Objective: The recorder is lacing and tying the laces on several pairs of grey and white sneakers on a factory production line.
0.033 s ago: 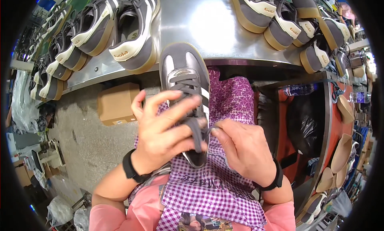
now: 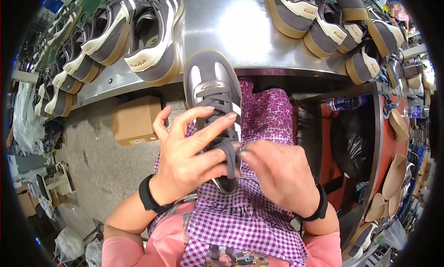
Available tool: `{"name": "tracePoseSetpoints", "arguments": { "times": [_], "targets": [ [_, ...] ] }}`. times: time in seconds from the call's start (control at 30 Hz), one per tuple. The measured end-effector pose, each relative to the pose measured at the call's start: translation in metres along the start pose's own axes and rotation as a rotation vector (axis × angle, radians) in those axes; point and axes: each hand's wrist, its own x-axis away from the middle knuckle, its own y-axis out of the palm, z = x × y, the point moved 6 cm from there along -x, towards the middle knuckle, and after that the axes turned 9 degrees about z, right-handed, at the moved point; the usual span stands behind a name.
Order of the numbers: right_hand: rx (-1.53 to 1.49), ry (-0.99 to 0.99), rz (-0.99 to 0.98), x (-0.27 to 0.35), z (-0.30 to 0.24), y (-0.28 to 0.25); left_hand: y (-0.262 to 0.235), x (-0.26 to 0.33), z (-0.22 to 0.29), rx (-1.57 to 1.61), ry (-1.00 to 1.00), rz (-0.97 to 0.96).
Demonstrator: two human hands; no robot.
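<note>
A dark grey sneaker (image 2: pixel 210 75) with white stripes and a gum sole lies toe-away over my lap, its toe against the table's front edge. My left hand (image 2: pixel 189 149) rests across its laced opening. Thumb and index finger hold a loop of the grey shoelace (image 2: pixel 227 151), while the other fingers stretch out over the shoe. Close on the right, my right hand (image 2: pixel 280 170) pinches the lace beside that loop between thumb and forefinger; its fingertips are slightly blurred.
A metal table (image 2: pixel 208 26) stands ahead, with rows of similar sneakers at left (image 2: pixel 155 40) and right (image 2: pixel 326 29). A cardboard box (image 2: pixel 136 121) sits on the floor at left. On the right are a reddish shelf, a black bag (image 2: pixel 354 147) and a plastic bottle (image 2: pixel 344 104).
My right hand's fingertips have moved slightly left, closer to the lace loop at my left index finger. The left hand and sneaker have hardly moved.
</note>
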Motion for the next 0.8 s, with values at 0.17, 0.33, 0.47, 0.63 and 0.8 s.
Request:
{"name": "tracePoseSetpoints", "arguments": {
  "times": [0.17,0.33,0.47,0.63,0.8],
  "targets": [
    [-0.076,-0.12,-0.002,0.005,-0.002,0.011,-0.025,-0.004,0.02,-0.038,-0.052,-0.014],
    [0.154,0.071,-0.06,0.026,0.037,0.057,-0.043,-0.031,0.02,0.062,-0.086,-0.166],
    [-0.106,0.35,-0.116,0.037,0.066,0.088,-0.075,-0.054,0.007,0.192,-0.135,-0.081],
    [-0.036,0.212,0.168,0.03,0.037,0.054,-0.088,-0.075,-0.015,0.2,-0.087,0.051],
    [0.043,0.091,0.198,-0.051,0.024,0.007,-0.071,-0.072,-0.083,-0.402,-0.109,-0.02]
  ]
}}
